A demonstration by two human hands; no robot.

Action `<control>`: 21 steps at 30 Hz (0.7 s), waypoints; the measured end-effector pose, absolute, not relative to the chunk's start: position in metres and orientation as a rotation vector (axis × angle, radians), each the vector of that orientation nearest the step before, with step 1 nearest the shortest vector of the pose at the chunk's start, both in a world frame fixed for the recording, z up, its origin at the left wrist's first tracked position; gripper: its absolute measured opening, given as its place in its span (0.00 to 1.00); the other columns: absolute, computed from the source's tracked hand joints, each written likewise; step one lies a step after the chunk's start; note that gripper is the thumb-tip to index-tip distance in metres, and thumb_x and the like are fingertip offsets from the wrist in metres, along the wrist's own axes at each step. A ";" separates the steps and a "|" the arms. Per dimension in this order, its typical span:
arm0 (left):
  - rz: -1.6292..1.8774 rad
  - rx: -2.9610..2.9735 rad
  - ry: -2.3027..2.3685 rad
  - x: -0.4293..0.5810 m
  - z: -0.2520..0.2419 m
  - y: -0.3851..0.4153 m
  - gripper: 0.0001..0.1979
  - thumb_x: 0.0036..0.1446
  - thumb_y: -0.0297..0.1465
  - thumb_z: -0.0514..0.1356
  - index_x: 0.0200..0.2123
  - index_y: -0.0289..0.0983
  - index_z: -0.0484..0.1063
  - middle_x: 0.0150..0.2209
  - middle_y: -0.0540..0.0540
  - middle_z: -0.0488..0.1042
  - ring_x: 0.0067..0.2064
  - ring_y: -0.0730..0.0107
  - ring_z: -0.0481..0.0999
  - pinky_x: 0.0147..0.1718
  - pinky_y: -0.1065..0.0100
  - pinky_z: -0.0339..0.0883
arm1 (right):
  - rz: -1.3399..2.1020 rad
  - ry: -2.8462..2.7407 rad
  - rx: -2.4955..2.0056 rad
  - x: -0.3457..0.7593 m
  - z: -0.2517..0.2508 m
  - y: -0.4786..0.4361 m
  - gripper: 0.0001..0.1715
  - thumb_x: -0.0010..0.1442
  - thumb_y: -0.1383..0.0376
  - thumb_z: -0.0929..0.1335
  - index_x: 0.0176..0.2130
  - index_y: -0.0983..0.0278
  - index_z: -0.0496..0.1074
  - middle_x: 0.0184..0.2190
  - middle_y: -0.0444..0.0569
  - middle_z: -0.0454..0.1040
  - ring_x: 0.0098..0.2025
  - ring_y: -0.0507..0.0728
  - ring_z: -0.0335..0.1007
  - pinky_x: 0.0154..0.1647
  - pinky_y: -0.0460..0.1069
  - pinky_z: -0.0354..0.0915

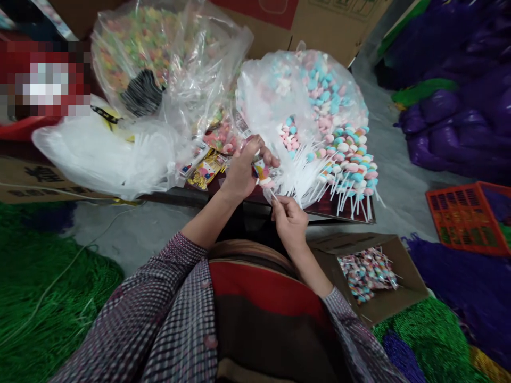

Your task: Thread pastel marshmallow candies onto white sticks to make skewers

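Over the table's front edge, my left hand (245, 167) is closed on a small printed plastic wrapper (261, 170). Just below it my right hand (290, 219) pinches the white stick of a marshmallow lollipop (266, 183). The pink end of the lollipop sits at the wrapper's lower end; how far inside it goes I cannot tell. Right of my hands lie loose white sticks (299, 178) and a pile of finished marshmallow lollipops (351, 159). To the left are printed wrappers (207, 169) with gold twist ties (196, 180) and a bag of pink gummy candies (225, 139).
Behind stand a large bag of colourful gummies (139, 42) and a bag of pink, blue and white marshmallows (323, 80). A white plastic bag (107, 159) lies left. On the lower right, a cardboard box (407, 287) holds wrapped lollipops, near an orange crate (463, 221).
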State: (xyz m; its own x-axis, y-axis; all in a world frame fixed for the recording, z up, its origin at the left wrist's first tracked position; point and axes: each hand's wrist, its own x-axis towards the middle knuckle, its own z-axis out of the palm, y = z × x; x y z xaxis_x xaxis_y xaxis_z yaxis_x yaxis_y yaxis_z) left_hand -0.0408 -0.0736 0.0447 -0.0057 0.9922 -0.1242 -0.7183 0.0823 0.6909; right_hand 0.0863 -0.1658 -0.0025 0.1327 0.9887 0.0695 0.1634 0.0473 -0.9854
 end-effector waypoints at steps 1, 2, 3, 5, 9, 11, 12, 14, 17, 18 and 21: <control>1.425 0.547 0.663 -0.039 0.043 -0.077 0.14 0.61 0.42 0.67 0.30 0.40 0.71 0.21 0.52 0.67 0.33 0.67 0.81 0.34 0.67 0.74 | 0.988 -1.241 -1.349 0.086 0.000 -0.164 0.15 0.63 0.50 0.72 0.37 0.58 0.76 0.18 0.37 0.67 0.20 0.50 0.62 0.25 0.48 0.59; 1.399 0.600 0.632 -0.037 0.040 -0.081 0.16 0.60 0.42 0.68 0.28 0.40 0.70 0.21 0.52 0.68 0.34 0.66 0.81 0.34 0.67 0.74 | 1.094 -1.201 -1.320 0.085 0.003 -0.163 0.16 0.63 0.49 0.71 0.36 0.58 0.76 0.16 0.36 0.66 0.18 0.50 0.60 0.23 0.47 0.59; 1.368 0.650 0.609 -0.037 0.038 -0.086 0.17 0.59 0.44 0.69 0.27 0.40 0.70 0.22 0.51 0.70 0.35 0.65 0.82 0.34 0.67 0.74 | 1.274 -1.137 -1.261 0.084 0.006 -0.161 0.19 0.63 0.47 0.71 0.36 0.59 0.75 0.14 0.35 0.63 0.16 0.49 0.57 0.21 0.47 0.57; 1.299 0.703 0.605 -0.041 0.037 -0.093 0.19 0.55 0.48 0.71 0.31 0.40 0.72 0.25 0.50 0.75 0.38 0.63 0.83 0.35 0.67 0.76 | 1.665 -0.972 -1.083 0.082 0.011 -0.159 0.23 0.60 0.43 0.71 0.35 0.59 0.73 0.11 0.31 0.58 0.11 0.47 0.49 0.15 0.45 0.52; 1.320 0.591 0.658 -0.058 0.050 -0.090 0.28 0.54 0.54 0.69 0.49 0.42 0.75 0.38 0.45 0.82 0.47 0.58 0.84 0.38 0.66 0.77 | 1.955 -0.882 -0.895 0.084 0.012 -0.156 0.25 0.56 0.42 0.75 0.35 0.60 0.72 0.10 0.29 0.56 0.09 0.46 0.43 0.11 0.43 0.45; 1.383 0.563 0.655 -0.063 0.058 -0.083 0.28 0.57 0.52 0.69 0.54 0.43 0.74 0.37 0.46 0.81 0.48 0.58 0.84 0.39 0.66 0.77 | 1.914 -0.966 -0.939 0.087 0.008 -0.155 0.24 0.58 0.43 0.73 0.37 0.60 0.74 0.10 0.30 0.56 0.10 0.46 0.44 0.12 0.43 0.46; 1.404 0.563 0.658 -0.064 0.061 -0.080 0.26 0.58 0.49 0.69 0.54 0.43 0.74 0.35 0.47 0.80 0.46 0.60 0.84 0.40 0.66 0.77 | 1.844 -1.024 -0.992 0.089 0.007 -0.154 0.23 0.60 0.44 0.72 0.39 0.61 0.75 0.10 0.30 0.57 0.10 0.46 0.46 0.13 0.43 0.47; 1.435 0.554 0.684 -0.062 0.062 -0.074 0.20 0.61 0.44 0.68 0.52 0.41 0.75 0.28 0.51 0.75 0.42 0.63 0.84 0.42 0.66 0.77 | 1.545 -1.155 -1.156 0.091 0.003 -0.153 0.19 0.63 0.48 0.71 0.43 0.60 0.76 0.13 0.32 0.62 0.13 0.47 0.53 0.16 0.44 0.52; 1.472 0.483 0.722 -0.053 0.057 -0.069 0.14 0.65 0.43 0.64 0.45 0.40 0.76 0.25 0.52 0.71 0.37 0.67 0.83 0.43 0.66 0.77 | 0.862 -1.320 -1.361 0.093 -0.002 -0.153 0.11 0.65 0.55 0.70 0.43 0.58 0.78 0.21 0.39 0.72 0.20 0.49 0.65 0.26 0.47 0.63; 1.476 0.464 0.722 -0.050 0.055 -0.069 0.14 0.65 0.43 0.63 0.44 0.39 0.76 0.25 0.53 0.71 0.36 0.68 0.83 0.43 0.66 0.77 | 0.707 -1.365 -1.376 0.092 -0.003 -0.154 0.10 0.65 0.56 0.70 0.42 0.58 0.79 0.23 0.40 0.74 0.22 0.50 0.67 0.29 0.48 0.65; 1.448 0.490 0.694 -0.046 0.051 -0.069 0.15 0.65 0.45 0.63 0.42 0.40 0.75 0.24 0.54 0.70 0.33 0.71 0.82 0.41 0.67 0.77 | 0.665 -1.433 -1.325 0.088 -0.008 -0.159 0.10 0.66 0.56 0.69 0.41 0.58 0.79 0.21 0.39 0.72 0.21 0.50 0.66 0.29 0.49 0.66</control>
